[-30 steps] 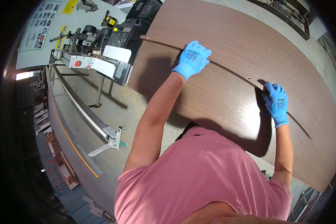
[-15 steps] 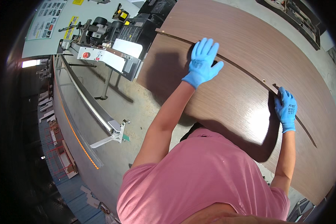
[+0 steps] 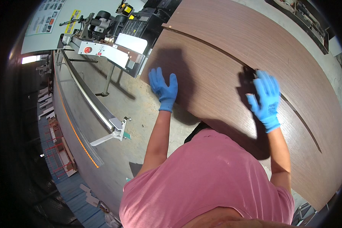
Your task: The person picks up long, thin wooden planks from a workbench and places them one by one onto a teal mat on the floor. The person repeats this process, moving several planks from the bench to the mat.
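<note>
A large brown wood-grain panel (image 3: 209, 83) lies in front of me, with a second brown stretch of panel (image 3: 254, 38) beyond a long dark seam (image 3: 209, 41). My left hand (image 3: 164, 90), in a blue glove, is over the near panel's left edge, fingers stretched and thumb apart, holding nothing. On the right, my right hand (image 3: 268, 99), also gloved in blue, has its fingertips at the seam. Its fingers are extended and slightly blurred, and nothing shows in its grasp. Whether its palm touches the panel I cannot tell.
A machine (image 3: 129, 41) with dark motors and a white control arm carrying a red button (image 3: 87, 49) stands at the upper left, close to the panel's corner. A long curved metal rail (image 3: 85, 95) runs beside it. A dark tray of parts (image 3: 302, 19) sits at the upper right.
My left hand has left the seam and come left and nearer, to the panel's edge. My right hand has slid left along the seam, its fingers straighter. The view has shifted slightly.
</note>
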Demonstrator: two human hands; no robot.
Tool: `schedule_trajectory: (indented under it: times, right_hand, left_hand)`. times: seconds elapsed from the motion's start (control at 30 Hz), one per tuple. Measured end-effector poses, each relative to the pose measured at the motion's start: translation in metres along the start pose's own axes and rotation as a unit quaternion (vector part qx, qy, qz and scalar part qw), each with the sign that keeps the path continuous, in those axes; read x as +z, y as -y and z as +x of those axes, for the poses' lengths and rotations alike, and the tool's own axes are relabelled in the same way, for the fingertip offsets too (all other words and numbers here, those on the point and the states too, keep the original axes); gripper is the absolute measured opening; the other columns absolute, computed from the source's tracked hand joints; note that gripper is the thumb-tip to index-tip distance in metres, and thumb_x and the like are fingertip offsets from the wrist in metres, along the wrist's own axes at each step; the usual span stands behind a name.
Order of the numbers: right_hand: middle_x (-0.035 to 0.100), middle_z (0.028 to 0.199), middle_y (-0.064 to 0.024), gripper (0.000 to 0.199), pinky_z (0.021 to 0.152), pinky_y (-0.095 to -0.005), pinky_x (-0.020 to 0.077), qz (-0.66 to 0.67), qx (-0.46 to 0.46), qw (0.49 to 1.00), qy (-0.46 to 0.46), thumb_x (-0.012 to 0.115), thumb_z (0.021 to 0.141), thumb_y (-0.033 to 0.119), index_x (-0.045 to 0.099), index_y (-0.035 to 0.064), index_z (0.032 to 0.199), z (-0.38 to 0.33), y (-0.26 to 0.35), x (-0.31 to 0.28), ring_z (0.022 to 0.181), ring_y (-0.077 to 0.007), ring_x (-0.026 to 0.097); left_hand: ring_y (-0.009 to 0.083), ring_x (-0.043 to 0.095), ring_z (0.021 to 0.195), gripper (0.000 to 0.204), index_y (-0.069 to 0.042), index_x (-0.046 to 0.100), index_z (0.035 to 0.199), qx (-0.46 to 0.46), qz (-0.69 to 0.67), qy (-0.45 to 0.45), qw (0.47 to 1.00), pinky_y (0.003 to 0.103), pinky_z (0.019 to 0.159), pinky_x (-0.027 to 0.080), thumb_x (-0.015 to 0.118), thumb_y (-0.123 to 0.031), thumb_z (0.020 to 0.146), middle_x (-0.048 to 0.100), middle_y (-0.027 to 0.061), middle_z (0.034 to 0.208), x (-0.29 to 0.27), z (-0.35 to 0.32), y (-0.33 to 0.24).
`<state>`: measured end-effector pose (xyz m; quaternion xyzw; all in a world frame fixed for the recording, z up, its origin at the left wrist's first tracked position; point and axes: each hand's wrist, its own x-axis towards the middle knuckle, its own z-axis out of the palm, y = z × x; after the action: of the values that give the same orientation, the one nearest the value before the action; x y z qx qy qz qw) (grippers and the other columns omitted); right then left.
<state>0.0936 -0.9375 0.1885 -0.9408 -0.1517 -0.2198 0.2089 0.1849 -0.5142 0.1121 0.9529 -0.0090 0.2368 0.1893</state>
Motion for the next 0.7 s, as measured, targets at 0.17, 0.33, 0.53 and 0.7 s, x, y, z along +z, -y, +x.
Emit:
schedule_trajectory:
  times: [0.17,0.33,0.53,0.7]
  right_hand:
    - [0.063,0.150,-0.0199,0.054,0.118,-0.0554,0.0436,0.159,-0.020,0.987,0.028,0.075,0.092,0.035,0.066,0.0032,0.135,0.050,0.064,0.074,0.136,-0.0412,0.061]
    - [0.068,0.133,-0.0179,0.050,0.108,-0.0498,0.0482,0.209,-0.052,0.975,0.053,0.078,0.089,0.029,0.066,0.0045,0.130,0.110,0.110,0.124,0.124,-0.0381,0.064]
    - [0.070,0.120,-0.0139,0.043,0.100,-0.0462,0.0506,0.200,-0.087,0.974,0.058,0.080,0.086,0.029,0.067,0.0081,0.121,0.158,0.152,0.182,0.116,-0.0335,0.066]
    - [0.072,0.117,-0.0126,0.043,0.098,-0.0441,0.0508,0.163,-0.091,0.976,0.113,0.078,0.088,0.038,0.068,0.0102,0.120,0.187,0.179,0.209,0.114,-0.0310,0.068]
  left_hand:
    - [0.0526,0.041,0.152,0.069,0.004,0.056,0.152,0.029,0.053,-0.024,0.998,0.063,0.127,0.028,0.072,-0.039,0.100,0.049,0.0324,0.160,0.016,-0.058,-0.012]
    - [0.0459,0.043,0.153,0.066,0.001,0.058,0.151,0.008,0.028,-0.001,1.000,0.062,0.129,0.025,0.072,-0.038,0.099,0.052,0.0268,0.161,0.016,-0.055,-0.016]
    - [0.0487,0.041,0.154,0.072,0.002,0.052,0.154,-0.008,-0.010,-0.094,0.996,0.061,0.128,0.028,0.076,-0.035,0.097,0.048,0.0293,0.162,0.017,-0.058,-0.021]
    - [0.0453,0.028,0.161,0.078,0.003,0.039,0.162,-0.058,-0.029,-0.117,0.991,0.059,0.131,0.025,0.073,-0.030,0.101,0.032,0.0276,0.172,0.019,-0.062,-0.021]
